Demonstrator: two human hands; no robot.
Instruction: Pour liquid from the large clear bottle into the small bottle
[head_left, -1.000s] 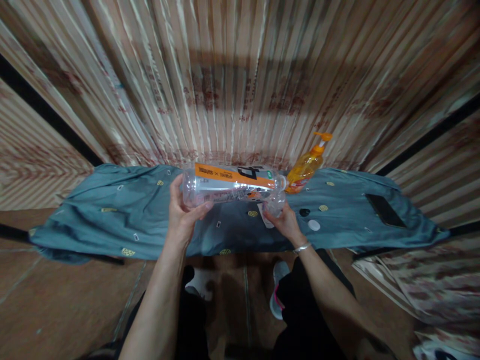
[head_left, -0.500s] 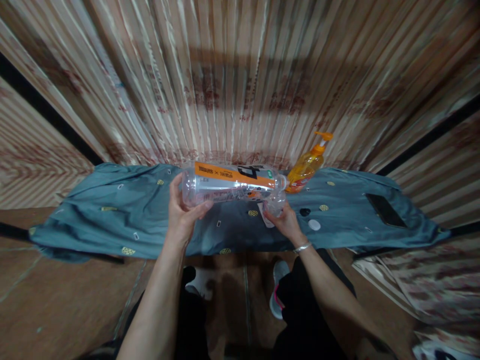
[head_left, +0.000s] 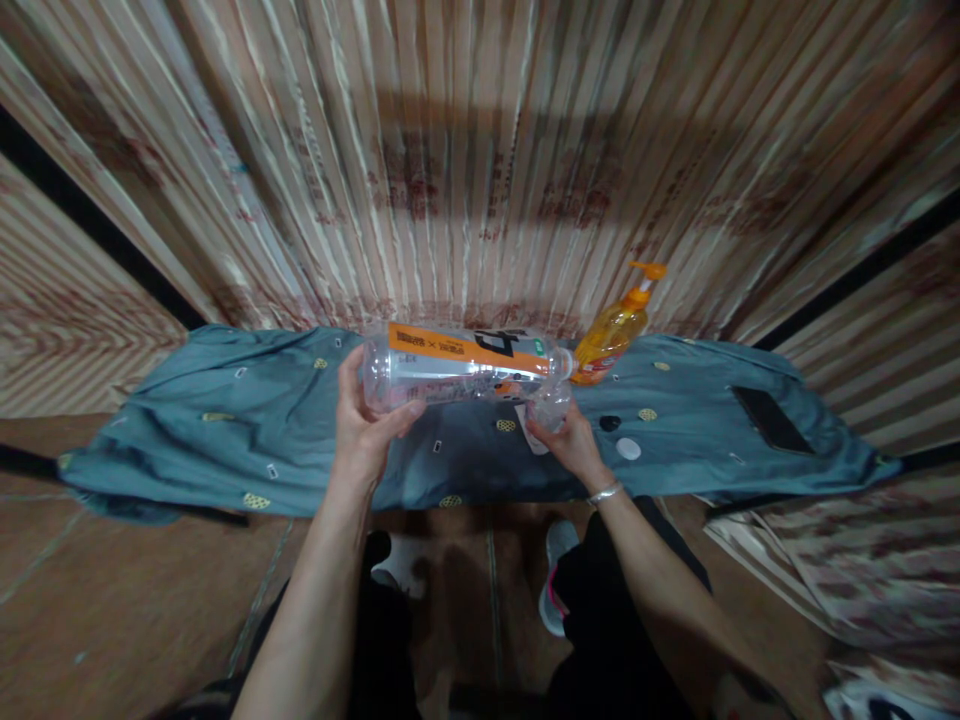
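My left hand (head_left: 365, 428) is wrapped round the base of a large clear plastic bottle (head_left: 457, 365) with an orange and silver label. The bottle lies on its side in the air, its neck pointing right. Below that neck, my right hand (head_left: 574, 440) is closed round a small clear plastic cup (head_left: 552, 402). The bottle's mouth is at the cup's rim; whether they touch I cannot tell. No liquid can be made out in either. Just behind the neck stands an orange pump bottle (head_left: 609, 342).
A blue-green patterned cloth (head_left: 285, 430) covers the narrow table. On it lie a dark phone (head_left: 772, 420), a white round disc (head_left: 628, 449), a small black item (head_left: 610, 424) and a whitish card (head_left: 531, 432) partly behind my right hand. A striped curtain (head_left: 480, 150) hangs behind.
Almost nothing differs. Both hands, the bottle and the cup keep their places, with only a very slight shift of the bottle.
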